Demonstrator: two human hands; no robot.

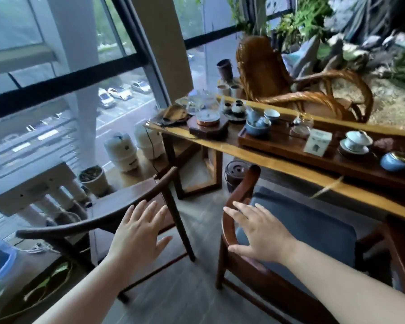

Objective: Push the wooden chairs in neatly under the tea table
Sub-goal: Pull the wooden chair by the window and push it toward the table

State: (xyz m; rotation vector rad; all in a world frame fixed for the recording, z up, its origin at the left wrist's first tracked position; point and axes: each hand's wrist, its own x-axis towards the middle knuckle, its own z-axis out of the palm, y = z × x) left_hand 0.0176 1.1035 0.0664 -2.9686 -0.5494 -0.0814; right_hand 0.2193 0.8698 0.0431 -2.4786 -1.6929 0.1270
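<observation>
Now, both your hands spread flat, fingers splayed, gripping nothing. Left hand [138,232] hovers by dark chair [98,220], at 7 o'clock from tea table [278,163], well apart, seat angled off toward window. Right hand [257,232] over curved backrest of cushioned chair [302,230], contact unclear; its seat lies partly under table edge at 5 o'clock. Plant palms on backrests, push level toward table, slowly; square dark chair first. Tea tray [278,146] sits loaded, so avoid bumping table.

Dark brown chair [131,192]; reddish chair [229,225], blue cushion [313,228].
</observation>
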